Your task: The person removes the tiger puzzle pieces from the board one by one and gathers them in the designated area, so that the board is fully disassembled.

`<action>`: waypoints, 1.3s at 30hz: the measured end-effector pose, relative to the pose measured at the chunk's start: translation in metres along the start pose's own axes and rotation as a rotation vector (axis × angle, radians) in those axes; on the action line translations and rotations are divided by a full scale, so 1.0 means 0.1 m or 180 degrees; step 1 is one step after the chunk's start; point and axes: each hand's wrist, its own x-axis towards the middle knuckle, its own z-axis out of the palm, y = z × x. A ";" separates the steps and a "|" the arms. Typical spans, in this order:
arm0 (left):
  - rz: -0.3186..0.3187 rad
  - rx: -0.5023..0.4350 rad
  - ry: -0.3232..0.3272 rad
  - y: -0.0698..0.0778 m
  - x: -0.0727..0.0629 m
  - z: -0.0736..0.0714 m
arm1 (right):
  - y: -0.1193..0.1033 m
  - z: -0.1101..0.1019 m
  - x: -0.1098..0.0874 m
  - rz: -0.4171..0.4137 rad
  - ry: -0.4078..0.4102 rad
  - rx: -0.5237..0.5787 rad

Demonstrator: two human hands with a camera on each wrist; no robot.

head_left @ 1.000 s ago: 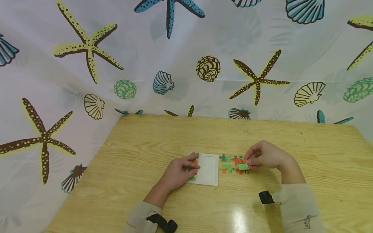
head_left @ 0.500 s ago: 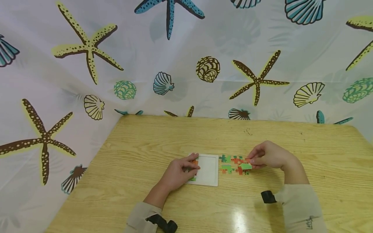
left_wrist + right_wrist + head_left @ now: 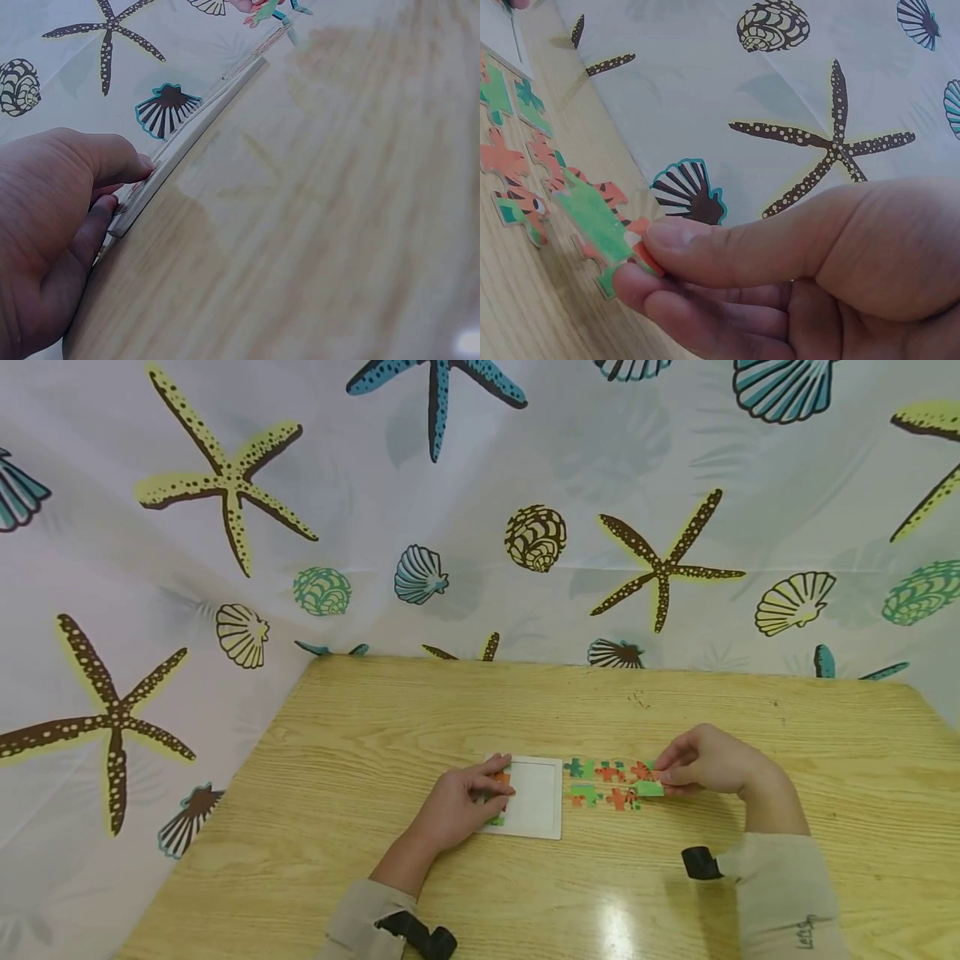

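In the head view my left hand (image 3: 457,806) rests on the left end of a white puzzle tray (image 3: 536,802), over a strip of orange and green jigsaw pieces (image 3: 498,818) that it partly covers. The left wrist view has its fingertips on top of the tray's edge (image 3: 187,142). My right hand (image 3: 708,762) pinches a mostly green jigsaw piece (image 3: 596,217) with some orange, between thumb and fingers. That piece is tilted, at the right end of two rows of loose jigsaw pieces (image 3: 583,768). Parts of the pieces beneath it are hidden.
The loose orange and green pieces (image 3: 521,202) lie on the wooden table (image 3: 375,718), right of the tray. Behind the table hangs a white cloth (image 3: 480,527) printed with starfish and shells. Black wrist cameras (image 3: 701,862) are strapped to both sleeves.
My right hand has moved to the right with the green piece, uncovering more of the orange pieces in the rows. My left hand and the tray stay in place.
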 end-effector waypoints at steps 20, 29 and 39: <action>0.0002 -0.0019 0.0014 0.00 -0.01 -0.01 | 0.00 -0.05 -0.07 0.0322 0.0129 -0.0265; 0.0015 -0.0014 0.0039 0.01 -0.02 -0.02 | 0.01 -0.03 -0.07 0.0369 0.0129 -0.0280; 0.0061 -0.0107 -0.0032 0.02 -0.03 -0.02 | 0.03 0.01 -0.04 0.0485 0.0262 -0.0522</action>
